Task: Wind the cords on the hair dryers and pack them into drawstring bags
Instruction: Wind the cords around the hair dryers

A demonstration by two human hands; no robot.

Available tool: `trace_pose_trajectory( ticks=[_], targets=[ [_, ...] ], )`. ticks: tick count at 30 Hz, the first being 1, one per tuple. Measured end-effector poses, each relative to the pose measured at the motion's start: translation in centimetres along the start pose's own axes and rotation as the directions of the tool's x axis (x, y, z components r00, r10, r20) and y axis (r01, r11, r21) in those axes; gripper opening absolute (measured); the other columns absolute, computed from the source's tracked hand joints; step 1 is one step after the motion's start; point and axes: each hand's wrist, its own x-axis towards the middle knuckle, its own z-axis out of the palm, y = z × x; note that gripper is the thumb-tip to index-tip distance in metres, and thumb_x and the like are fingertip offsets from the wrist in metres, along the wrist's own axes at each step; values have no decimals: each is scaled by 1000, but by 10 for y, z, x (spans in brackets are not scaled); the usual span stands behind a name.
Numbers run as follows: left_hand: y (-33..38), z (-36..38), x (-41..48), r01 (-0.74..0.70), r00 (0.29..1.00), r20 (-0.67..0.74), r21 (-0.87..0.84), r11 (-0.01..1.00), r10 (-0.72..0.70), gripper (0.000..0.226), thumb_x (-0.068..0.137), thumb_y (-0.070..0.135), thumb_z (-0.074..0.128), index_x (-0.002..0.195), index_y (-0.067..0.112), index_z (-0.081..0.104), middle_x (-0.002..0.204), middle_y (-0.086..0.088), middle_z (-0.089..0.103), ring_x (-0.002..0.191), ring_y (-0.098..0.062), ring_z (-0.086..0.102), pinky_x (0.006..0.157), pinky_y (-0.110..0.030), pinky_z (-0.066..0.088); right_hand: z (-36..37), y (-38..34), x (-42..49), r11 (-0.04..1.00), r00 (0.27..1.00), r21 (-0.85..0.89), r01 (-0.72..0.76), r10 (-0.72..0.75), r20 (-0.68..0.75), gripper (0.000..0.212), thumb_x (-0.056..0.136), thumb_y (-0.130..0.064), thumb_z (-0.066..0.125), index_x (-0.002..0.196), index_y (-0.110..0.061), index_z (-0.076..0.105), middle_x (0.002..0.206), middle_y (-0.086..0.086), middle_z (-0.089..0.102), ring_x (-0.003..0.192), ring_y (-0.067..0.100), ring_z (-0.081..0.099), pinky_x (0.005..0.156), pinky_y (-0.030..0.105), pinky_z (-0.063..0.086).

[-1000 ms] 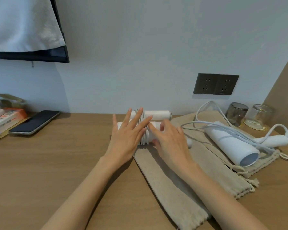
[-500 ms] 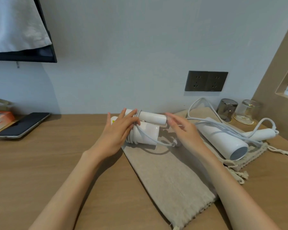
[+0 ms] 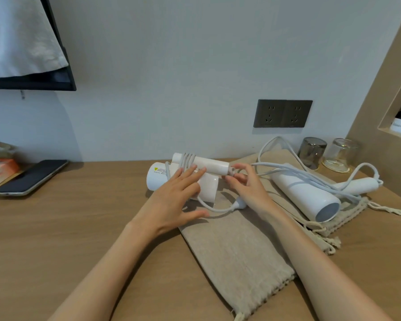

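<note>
Pressing flat on the wound dryer [image 3: 159, 179] with the left hand [image 3: 171, 200], fingers straight, at the bag's [image 3: 236, 251] far end. Pinching the cord [image 3: 187, 159] at the handle tip with the right hand [image 3: 248, 184]. Right of the bag: second dryer [image 3: 303, 193], loose cord [image 3: 278, 166] crowding the right hand, glasses [image 3: 313, 152] beyond. Far left of the bag: phone [image 3: 30, 177].

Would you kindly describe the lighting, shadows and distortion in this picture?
Head view: soft, even light, no harsh glare; faint shadows under the left hand and white folded hair dryer; wide-angle bend tilts the black-framed screen and tan wooden side panel; nothing blurred.
</note>
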Motion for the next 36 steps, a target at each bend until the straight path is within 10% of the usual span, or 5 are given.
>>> trace_pose_trajectory(
  ticks=[8,14,22,27,36],
  targets=[
    [-6,-2,-6,39,996,-74,-150,988,-51,52,70,67,66,49,23,48,155,11,26,146,-10,14,112,-30,24,5,-8,-8,990,986,-10,137,-138,-91,18,90,-18,63,108,-16,62,90,-4,72,83,4,69,70,15,52],
    [-2,-5,-2,55,986,-152,-66,996,-64,52,78,62,57,55,15,52,157,5,23,117,-18,56,68,-35,54,9,-44,-14,958,938,113,263,-227,-262,23,83,-13,72,103,-16,63,77,8,73,73,12,71,74,25,54],
    [14,-5,7,13,957,-269,-333,943,-109,46,79,48,66,62,7,54,154,8,29,143,-7,25,103,-14,33,4,-103,-6,920,896,151,361,-297,-332,16,78,-10,77,94,-13,73,61,12,63,55,18,59,69,34,53],
    [33,-11,12,-23,912,-360,-524,851,-198,48,79,51,67,61,10,53,123,17,59,104,-11,60,72,-27,45,9,-121,1,940,949,170,295,-269,-162,26,80,-12,75,106,-17,70,67,2,70,62,11,66,80,32,54],
    [36,-14,15,102,860,-272,-737,668,-432,14,73,48,64,62,39,60,139,17,43,133,-2,40,98,-7,35,-1,-87,-6,902,974,380,204,-227,14,31,95,-7,52,122,-23,57,108,-7,71,92,15,65,86,32,53]
  ],
)
